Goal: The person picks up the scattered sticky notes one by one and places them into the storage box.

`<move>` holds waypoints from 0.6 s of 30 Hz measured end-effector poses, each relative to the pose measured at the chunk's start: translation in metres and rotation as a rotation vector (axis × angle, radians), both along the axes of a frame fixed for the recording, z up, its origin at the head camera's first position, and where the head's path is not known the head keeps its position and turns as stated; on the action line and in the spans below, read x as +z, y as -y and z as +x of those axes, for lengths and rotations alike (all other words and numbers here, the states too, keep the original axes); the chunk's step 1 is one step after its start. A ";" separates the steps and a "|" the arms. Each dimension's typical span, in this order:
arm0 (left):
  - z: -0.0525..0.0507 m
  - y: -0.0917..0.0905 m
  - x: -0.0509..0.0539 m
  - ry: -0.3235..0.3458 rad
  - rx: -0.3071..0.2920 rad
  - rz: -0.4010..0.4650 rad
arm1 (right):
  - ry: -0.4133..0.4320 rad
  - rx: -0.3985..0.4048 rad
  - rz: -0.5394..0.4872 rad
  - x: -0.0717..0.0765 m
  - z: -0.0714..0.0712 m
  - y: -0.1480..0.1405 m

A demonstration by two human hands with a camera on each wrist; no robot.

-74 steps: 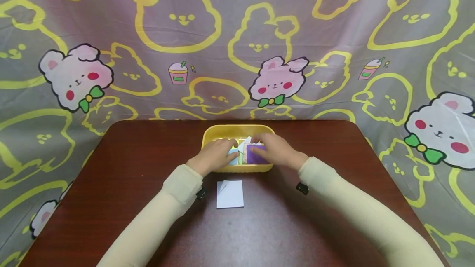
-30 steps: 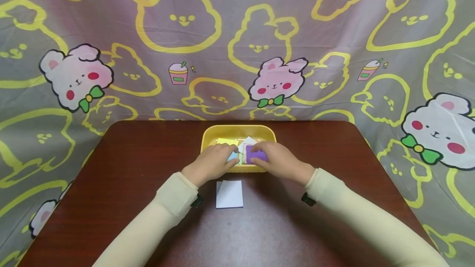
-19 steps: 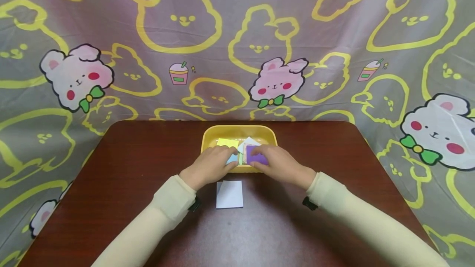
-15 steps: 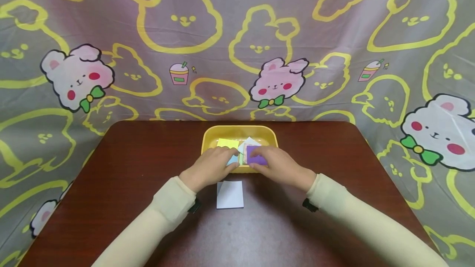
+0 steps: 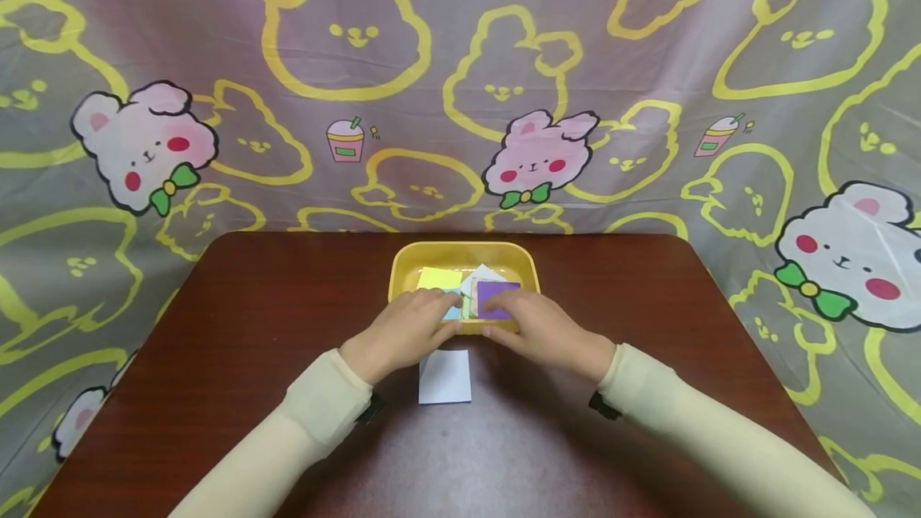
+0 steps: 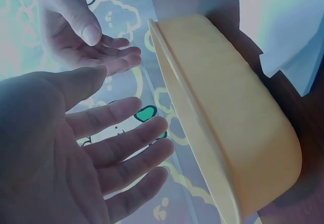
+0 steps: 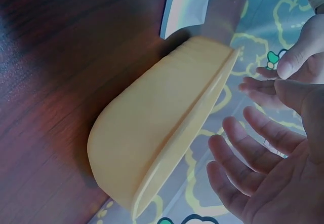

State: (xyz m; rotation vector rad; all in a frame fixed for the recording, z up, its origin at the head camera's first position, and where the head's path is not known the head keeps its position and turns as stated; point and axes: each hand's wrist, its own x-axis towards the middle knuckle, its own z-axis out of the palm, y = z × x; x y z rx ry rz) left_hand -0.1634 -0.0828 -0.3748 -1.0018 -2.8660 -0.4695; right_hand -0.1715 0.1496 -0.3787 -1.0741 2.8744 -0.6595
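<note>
A yellow plastic basket (image 5: pixel 464 248) stands near the back of the table, holding several square papers. Among these are a yellow square (image 5: pixel 440 277), a partly covered blue one (image 5: pixel 452 312) and a purple one (image 5: pixel 498 295). Over the front left of the basket is my left hand (image 5: pixel 403 332), its fingers spread and loosely bent. My right hand (image 5: pixel 550 332) hovers over the front right in much the same pose. Both wrist views show bare palms with nothing in them, above the basket's rim. In front of the basket lies a white square pad (image 5: pixel 444 378).
The brown wooden table (image 5: pixel 288 326) has rounded back corners. Behind and beside it hangs a curtain (image 5: pixel 446 62) printed with rabbits. A white square with a slightly lifted sheet edge also shows in the left wrist view.
Both hands have drawn back slightly towards me, baring more of the yellow and purple squares. The small folded flap seen earlier on the white pad now lies flatter.
</note>
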 end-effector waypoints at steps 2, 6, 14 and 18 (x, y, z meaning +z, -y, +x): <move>0.002 0.001 0.001 -0.011 -0.006 0.004 | -0.018 0.004 0.006 -0.001 0.002 0.000; 0.007 0.002 0.000 -0.017 -0.010 -0.004 | -0.045 0.006 0.020 -0.004 0.008 -0.001; 0.019 -0.001 -0.006 -0.027 -0.035 -0.018 | -0.035 0.018 0.036 -0.010 0.015 -0.004; 0.023 -0.002 -0.010 -0.041 -0.052 0.001 | -0.022 0.033 0.027 -0.013 0.017 -0.004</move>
